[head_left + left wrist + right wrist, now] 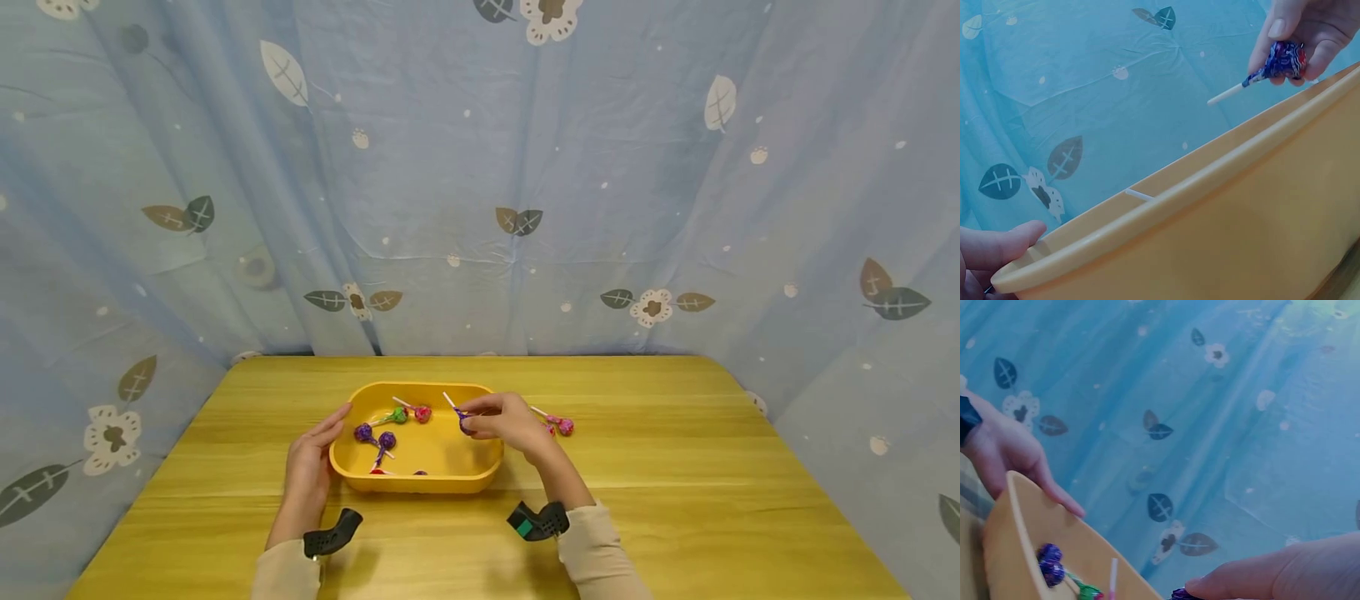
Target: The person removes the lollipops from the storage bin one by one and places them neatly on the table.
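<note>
A purple-wrapped lollipop (1286, 60) is pinched between the thumb and fingers of my right hand (513, 423), over the right part of a yellow plastic bin (457, 485). Its white stick points up and to the left in the head view. My left hand (306, 471) rests along the bin's left end with its fingers fairly straight, touching the rim. Inside the bin lie several lollipops: purple ones (387, 440) at the left, a green one (401, 414) and a pink one (423, 414) near the back. The front wall partly hides a red one (377, 472).
Pink lollipops (565, 427) lie on the wood-grain table (675, 467) right of the bin, partly hidden behind my right hand. A blue patterned curtain (450, 167) hangs behind the table's back edge and along its sides.
</note>
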{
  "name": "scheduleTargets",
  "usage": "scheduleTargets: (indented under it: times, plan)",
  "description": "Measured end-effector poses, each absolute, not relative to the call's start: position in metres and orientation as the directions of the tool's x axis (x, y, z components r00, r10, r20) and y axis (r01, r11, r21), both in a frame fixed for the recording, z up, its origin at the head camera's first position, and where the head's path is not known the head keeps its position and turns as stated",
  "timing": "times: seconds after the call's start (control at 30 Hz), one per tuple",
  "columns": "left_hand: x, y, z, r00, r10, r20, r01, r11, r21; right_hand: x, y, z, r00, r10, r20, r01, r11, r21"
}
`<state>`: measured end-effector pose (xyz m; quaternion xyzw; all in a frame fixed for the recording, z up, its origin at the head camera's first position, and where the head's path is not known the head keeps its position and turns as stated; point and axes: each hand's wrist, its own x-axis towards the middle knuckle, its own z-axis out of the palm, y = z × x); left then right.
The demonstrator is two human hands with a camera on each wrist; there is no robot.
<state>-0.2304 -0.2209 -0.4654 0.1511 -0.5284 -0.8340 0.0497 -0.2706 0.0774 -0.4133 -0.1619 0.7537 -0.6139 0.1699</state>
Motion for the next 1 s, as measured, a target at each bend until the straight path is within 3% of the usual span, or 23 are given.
scheduleTargets:
  times: [1.0]
  plan:
    - [-0.231,-0.220,-0.465,-0.950,-0.237,-0.202,-0.089,-0.417,0.904,-0.285,0.148,-0.401,-0.976,-0.215,-0.034,0.003,0.142,-0.990]
